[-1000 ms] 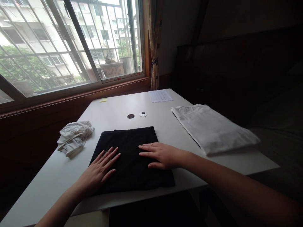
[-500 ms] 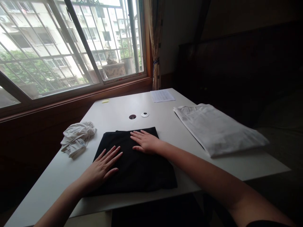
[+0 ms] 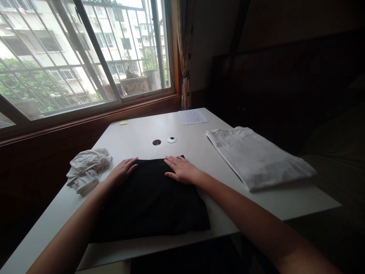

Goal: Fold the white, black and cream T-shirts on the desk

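Note:
A folded black garment (image 3: 159, 203) lies flat near the front edge of the white table. My left hand (image 3: 124, 170) rests on its far left corner, fingers stretched forward. At the far right corner, my right hand (image 3: 181, 170) lies palm down on the cloth with its fingers extended. Neither hand grips anything. To the left of the black cloth sits a crumpled white cloth (image 3: 87, 167), apart from my left hand. A folded white garment (image 3: 261, 160) lies on the right side of the table, beyond my right forearm.
Behind the garment, the white table (image 3: 137, 133) has a round hole (image 3: 156, 142) with a loose round cover (image 3: 171, 140) beside it. Printed papers (image 3: 194, 117) and a yellow note (image 3: 123, 123) lie towards the far edge. A barred window (image 3: 85, 57) and tied curtain (image 3: 186, 76) stand beyond.
My left hand has moved forward from the middle of the black garment to its far left corner. My right hand has shifted slightly over the far right corner.

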Demonstrator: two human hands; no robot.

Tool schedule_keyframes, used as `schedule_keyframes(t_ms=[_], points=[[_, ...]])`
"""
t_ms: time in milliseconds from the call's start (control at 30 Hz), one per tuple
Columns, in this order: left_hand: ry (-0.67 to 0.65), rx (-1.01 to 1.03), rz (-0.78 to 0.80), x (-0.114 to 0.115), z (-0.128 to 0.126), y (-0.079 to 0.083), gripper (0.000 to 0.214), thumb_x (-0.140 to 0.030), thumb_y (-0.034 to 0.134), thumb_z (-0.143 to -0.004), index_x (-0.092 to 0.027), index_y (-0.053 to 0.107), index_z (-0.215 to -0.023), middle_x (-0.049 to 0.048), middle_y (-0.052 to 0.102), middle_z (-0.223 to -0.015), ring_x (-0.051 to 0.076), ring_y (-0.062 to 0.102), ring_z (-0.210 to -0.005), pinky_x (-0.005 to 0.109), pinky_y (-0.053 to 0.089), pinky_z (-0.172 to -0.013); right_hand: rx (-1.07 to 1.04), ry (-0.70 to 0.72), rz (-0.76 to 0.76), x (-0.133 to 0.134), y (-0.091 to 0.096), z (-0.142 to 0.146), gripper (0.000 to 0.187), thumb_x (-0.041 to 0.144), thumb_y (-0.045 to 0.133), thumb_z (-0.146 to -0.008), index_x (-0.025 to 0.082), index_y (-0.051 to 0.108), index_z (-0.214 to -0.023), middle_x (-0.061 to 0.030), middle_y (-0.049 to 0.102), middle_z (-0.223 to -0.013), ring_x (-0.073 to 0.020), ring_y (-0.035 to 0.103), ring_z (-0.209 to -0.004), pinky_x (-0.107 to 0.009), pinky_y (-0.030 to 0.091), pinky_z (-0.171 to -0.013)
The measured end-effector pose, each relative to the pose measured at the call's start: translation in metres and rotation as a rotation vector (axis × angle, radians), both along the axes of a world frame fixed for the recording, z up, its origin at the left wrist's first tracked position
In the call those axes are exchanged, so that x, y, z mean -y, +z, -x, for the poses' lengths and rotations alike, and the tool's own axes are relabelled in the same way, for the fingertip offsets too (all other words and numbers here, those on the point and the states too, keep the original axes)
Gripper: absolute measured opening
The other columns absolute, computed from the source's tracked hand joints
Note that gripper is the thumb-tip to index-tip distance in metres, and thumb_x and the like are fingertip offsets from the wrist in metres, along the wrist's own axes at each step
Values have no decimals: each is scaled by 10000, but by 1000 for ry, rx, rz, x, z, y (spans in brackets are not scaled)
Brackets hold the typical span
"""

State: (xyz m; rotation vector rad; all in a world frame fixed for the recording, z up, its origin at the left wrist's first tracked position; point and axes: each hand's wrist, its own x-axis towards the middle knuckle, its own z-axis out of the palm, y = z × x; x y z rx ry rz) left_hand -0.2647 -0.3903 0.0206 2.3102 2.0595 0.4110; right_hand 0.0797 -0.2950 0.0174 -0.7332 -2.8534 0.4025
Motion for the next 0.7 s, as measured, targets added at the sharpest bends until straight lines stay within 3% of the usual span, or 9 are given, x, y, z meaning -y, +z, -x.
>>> schedule_keyframes(t_ms=[133, 300, 500, 700], points=[[-22, 82, -99, 7, 5, 3, 501, -587, 415, -1005, -248, 660, -1282, 85, 686, -1175, 268, 634, -1142, 473, 496, -1055, -4, -1, 13, -3, 0, -3, 776, 686, 321, -1007, 221, 273, -1627, -85, 233, -1684, -289, 211, -1553, -500, 150, -1263], [-113, 226, -15, 18, 16, 15, 502, -624, 492, -961, -237, 649, -1242, 81, 706, -1181, 271, 667, -1108, 449, 543, -1002, -26, 38, 46, -9, 1, -9, 767, 684, 361, -1001, 224, 317, -1613, -83, 251, -1681, -291, 239, -1544, -488, 169, -1262], [-142, 134, -28, 4, 24, 25, 396, -554, 540, -934, -235, 696, -1108, 90, 702, -1097, 264, 672, -1005, 450, 561, -933, -137, 16, 54, -13, -3, -13, 637, 595, 396, -1025, 235, 447, -1548, -91, 396, -1622, -278, 355, -1493, -478, 261, -1235], [-172, 69, -51, -7, 20, 30, 264, -457, 531, -953, -233, 670, -960, 74, 687, -1002, 252, 635, -971, 434, 542, -904, -243, -99, -47, -15, -7, -17, 483, 446, 532, -1001, 212, 587, -1420, -101, 597, -1450, -279, 516, -1340, -451, 386, -1142]])
